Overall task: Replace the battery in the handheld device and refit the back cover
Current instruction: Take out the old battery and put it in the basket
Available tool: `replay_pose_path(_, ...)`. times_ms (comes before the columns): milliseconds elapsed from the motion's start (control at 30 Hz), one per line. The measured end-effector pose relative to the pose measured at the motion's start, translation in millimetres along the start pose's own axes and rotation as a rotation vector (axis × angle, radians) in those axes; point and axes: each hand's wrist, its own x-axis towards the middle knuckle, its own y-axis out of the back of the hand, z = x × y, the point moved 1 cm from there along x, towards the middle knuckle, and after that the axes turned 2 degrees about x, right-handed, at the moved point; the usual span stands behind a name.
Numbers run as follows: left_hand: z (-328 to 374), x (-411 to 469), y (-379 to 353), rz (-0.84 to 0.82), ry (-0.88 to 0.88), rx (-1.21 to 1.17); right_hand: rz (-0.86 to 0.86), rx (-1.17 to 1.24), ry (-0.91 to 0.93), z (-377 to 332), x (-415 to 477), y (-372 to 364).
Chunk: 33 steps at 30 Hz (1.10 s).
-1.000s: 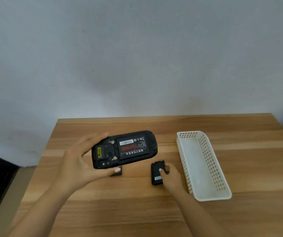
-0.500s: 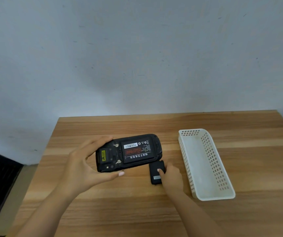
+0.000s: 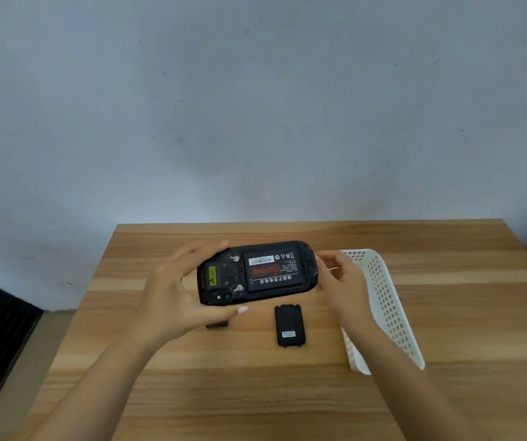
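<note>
The left hand (image 3: 173,300) grips the handheld device (image 3: 256,272), battery (image 3: 273,271) exposed; the right hand (image 3: 340,278), loosely open, seems to touch its end. The back cover (image 3: 289,325) lies on the table (image 3: 256,393).

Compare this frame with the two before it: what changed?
The right hand let go of the back cover on the table and rose to the device's right end. The left hand kept holding the device; the basket stayed put.

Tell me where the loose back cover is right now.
In the head view the back cover lies flat on the table, just below the held device, left of the white basket.
</note>
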Motion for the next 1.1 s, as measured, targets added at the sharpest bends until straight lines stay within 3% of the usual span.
replay_pose_path(133, 27.6, 18.9, 3.0, 0.011, -0.075, 0.041, -0.022, 0.085, 0.156, -70.6, -19.5, 37.0)
replay_pose_path(300, 62.8, 34.1, 0.3, 0.074, -0.126, 0.085, -0.003, -0.232, 0.298, -114.0, -48.5, 50.4)
replay_pose_path(567, 103.3, 42.9, -8.9, 0.109, -0.231, 0.134, 0.177, -0.323, 0.374, -123.9, -64.6, 61.7)
replay_pose_path(1100, 123.2, 43.3, -22.0, 0.120, -0.296, 0.150, 0.313, -0.423, 0.413, -121.3, -66.4, 68.7)
